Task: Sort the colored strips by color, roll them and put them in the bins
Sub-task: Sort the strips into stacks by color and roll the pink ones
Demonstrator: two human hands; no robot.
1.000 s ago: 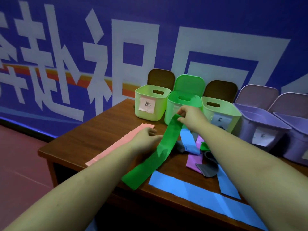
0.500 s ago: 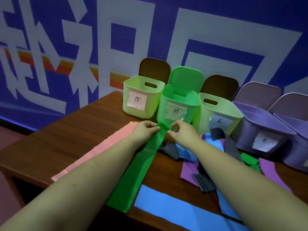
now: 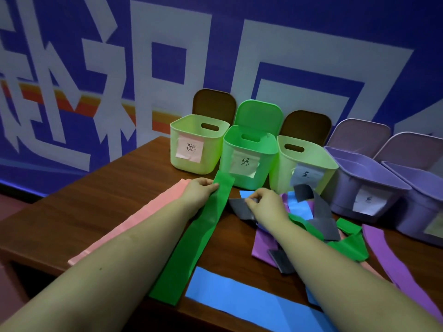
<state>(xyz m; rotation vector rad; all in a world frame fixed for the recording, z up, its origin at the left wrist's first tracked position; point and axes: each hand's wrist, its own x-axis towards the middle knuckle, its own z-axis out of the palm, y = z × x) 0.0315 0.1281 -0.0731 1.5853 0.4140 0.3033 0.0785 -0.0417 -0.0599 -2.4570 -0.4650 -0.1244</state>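
While the left hand (image 3: 200, 189) pinches the far end of the long green strip (image 3: 199, 238) flat on the wooden table (image 3: 100, 202), the right hand (image 3: 265, 202) grips a grey strip (image 3: 239, 208) at the mixed pile. Pink strip (image 3: 134, 221) lies left, blue strip (image 3: 251, 303) near the front edge. Green bin (image 3: 249, 161) stands just behind the green strip's end.
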